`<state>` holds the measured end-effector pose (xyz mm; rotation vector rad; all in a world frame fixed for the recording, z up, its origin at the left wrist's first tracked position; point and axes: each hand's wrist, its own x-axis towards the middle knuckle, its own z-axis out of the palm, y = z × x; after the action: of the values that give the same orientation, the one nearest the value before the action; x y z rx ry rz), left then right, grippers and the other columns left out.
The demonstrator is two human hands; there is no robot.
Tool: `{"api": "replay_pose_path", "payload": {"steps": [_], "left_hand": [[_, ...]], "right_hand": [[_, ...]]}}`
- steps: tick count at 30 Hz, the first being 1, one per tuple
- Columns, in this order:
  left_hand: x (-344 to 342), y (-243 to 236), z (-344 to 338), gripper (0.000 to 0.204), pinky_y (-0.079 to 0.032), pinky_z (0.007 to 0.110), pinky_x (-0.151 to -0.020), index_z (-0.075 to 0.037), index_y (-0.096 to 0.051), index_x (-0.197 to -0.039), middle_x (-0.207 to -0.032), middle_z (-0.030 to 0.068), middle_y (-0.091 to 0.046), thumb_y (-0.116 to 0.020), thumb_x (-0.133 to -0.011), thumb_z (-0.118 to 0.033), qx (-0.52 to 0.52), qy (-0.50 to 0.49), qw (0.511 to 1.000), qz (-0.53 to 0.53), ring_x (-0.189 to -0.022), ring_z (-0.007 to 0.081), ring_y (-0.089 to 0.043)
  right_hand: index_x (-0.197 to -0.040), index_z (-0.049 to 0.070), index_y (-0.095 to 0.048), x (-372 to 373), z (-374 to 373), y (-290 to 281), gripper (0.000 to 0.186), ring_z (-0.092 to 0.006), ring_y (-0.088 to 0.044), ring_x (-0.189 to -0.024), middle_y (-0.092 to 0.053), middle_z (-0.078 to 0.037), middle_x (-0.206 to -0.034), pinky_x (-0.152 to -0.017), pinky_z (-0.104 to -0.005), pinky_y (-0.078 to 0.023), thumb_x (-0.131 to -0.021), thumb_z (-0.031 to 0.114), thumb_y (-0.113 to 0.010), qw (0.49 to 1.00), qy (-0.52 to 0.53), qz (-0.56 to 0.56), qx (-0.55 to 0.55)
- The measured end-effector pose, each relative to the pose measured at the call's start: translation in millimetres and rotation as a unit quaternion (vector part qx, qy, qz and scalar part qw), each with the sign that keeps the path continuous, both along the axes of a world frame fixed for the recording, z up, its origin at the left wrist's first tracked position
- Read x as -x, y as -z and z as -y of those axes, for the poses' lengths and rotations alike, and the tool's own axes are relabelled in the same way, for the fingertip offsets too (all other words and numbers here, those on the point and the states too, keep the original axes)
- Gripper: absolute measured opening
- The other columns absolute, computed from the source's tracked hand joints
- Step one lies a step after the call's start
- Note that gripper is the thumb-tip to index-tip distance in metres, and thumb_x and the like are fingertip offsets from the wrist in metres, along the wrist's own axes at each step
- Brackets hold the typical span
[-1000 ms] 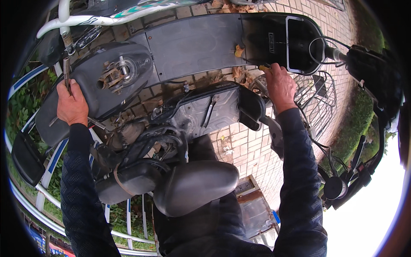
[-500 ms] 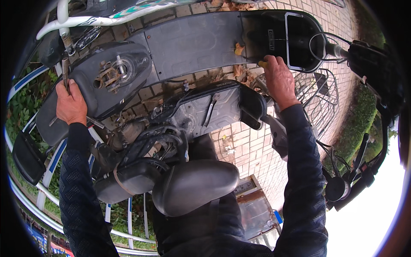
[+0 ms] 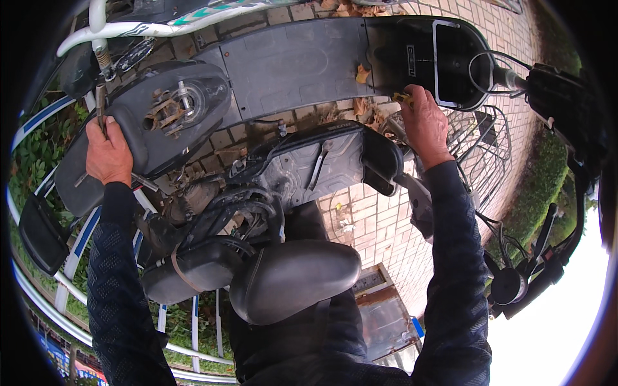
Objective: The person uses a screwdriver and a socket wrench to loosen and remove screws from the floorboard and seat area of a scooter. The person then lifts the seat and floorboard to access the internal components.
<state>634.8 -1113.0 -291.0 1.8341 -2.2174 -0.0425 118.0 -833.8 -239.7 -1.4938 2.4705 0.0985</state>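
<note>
At the left, my left hand point(image 3: 109, 151) is closed around a three-armed socket wrench point(image 3: 100, 103); one arm points up past my fingers and two show below the hand. It rests over the dark seat end of a grey scooter body. My right hand point(image 3: 425, 125) is pinched on a small yellow and dark thing point(image 3: 403, 98), its kind unclear, beside the front of the black scooter floorboard point(image 3: 293, 67). A metal spanner point(image 3: 318, 165) lies on the grey footboard point(image 3: 338, 168) of the nearer scooter, between my hands.
A black saddle point(image 3: 296, 282) is close below me. White and blue railings point(image 3: 77, 264) run along the left. A white frame bar point(image 3: 135, 31) crosses the upper left. Handlebars with cables point(image 3: 515, 283) and a wire basket point(image 3: 483, 138) are at the right. Exposed metal parts point(image 3: 170, 112) protrude from the grey body.
My right hand has shifted slightly right, and the yellow thing in its fingers now shows at a different angle. My left hand keeps its hold on the socket wrench, almost unmoved.
</note>
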Motion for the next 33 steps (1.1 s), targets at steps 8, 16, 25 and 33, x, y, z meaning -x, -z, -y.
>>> {"api": "replay_pose_path", "payload": {"steps": [8,16,25,33], "left_hand": [[0.5,-0.4,-0.6,0.024,-0.053,0.050,-0.072,-0.018,-0.065,-0.114,-0.098,0.0108,-0.076,-0.060,-0.103,-0.039,0.011,0.003,1.000,0.008,-0.086,0.0389,-0.072],[2.5,-2.4,-1.1,0.025,-0.053,0.051,-0.072,-0.018,-0.065,-0.114,-0.098,0.0115,-0.075,-0.060,-0.103,-0.040,0.001,-0.004,1.000,0.003,-0.087,0.0398,-0.071],[3.4,-3.1,-2.2,0.023,-0.053,0.050,-0.072,-0.018,-0.064,-0.113,-0.096,0.0116,-0.075,-0.059,-0.104,-0.038,0.003,0.002,1.000,-0.009,-0.085,0.0393,-0.071],[7.7,-5.9,-2.9,0.022,-0.053,0.050,-0.071,-0.016,-0.063,-0.111,-0.094,0.0111,-0.074,-0.059,-0.104,-0.037,0.000,-0.004,1.000,-0.005,-0.084,0.0387,-0.071]], "right_hand": [[-0.123,0.009,-0.061,1.5,11.9,1.6,0.026,-0.0408,-0.071,-0.097,-0.071,-0.018,-0.104,-0.084,-0.0507,-0.056,-0.101,0.022,-0.064,0.981,0.121,-0.048,-0.146],[-0.124,0.009,-0.059,2.4,13.6,-11.2,0.027,-0.0404,-0.071,-0.100,-0.068,-0.018,-0.117,-0.084,-0.0500,-0.057,-0.099,0.018,-0.064,0.998,-0.057,0.023,-0.025],[-0.127,0.010,-0.060,-3.7,17.2,-1.9,0.032,-0.0403,-0.069,-0.103,-0.069,-0.016,-0.118,-0.086,-0.0483,-0.056,-0.097,0.019,-0.067,0.998,0.004,-0.018,-0.059],[-0.111,0.007,-0.058,-4.2,11.8,-2.2,0.037,-0.0401,-0.072,-0.094,-0.071,-0.020,-0.100,-0.078,-0.0524,-0.056,-0.102,0.042,-0.064,0.994,0.051,-0.049,-0.080]]}}
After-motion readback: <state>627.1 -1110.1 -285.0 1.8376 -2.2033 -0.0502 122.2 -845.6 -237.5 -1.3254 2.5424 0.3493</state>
